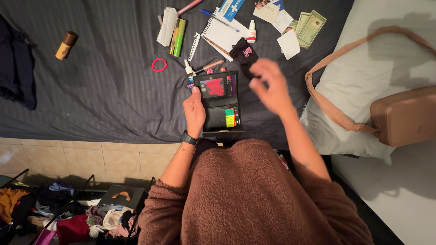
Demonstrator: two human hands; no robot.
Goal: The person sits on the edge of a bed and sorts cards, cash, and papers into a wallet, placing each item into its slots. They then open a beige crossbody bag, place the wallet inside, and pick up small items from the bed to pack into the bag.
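Wallet [220,105] is lying open on dark bedsheet [104,86], left hand [194,111] gripping its left edge, thumb on top. Right hand [269,86] is hovering blurred just right, fingers loosely curled, apparently empty. Cards could be slipping out if wallet tilts.

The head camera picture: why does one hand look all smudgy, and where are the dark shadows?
In the head view, the right hand is smeared by motion blur, while the left hand holding the open black wallet looks sharp. The tan bag and its strap throw dark shadows on the white pillow; the floor at lower left is dim.
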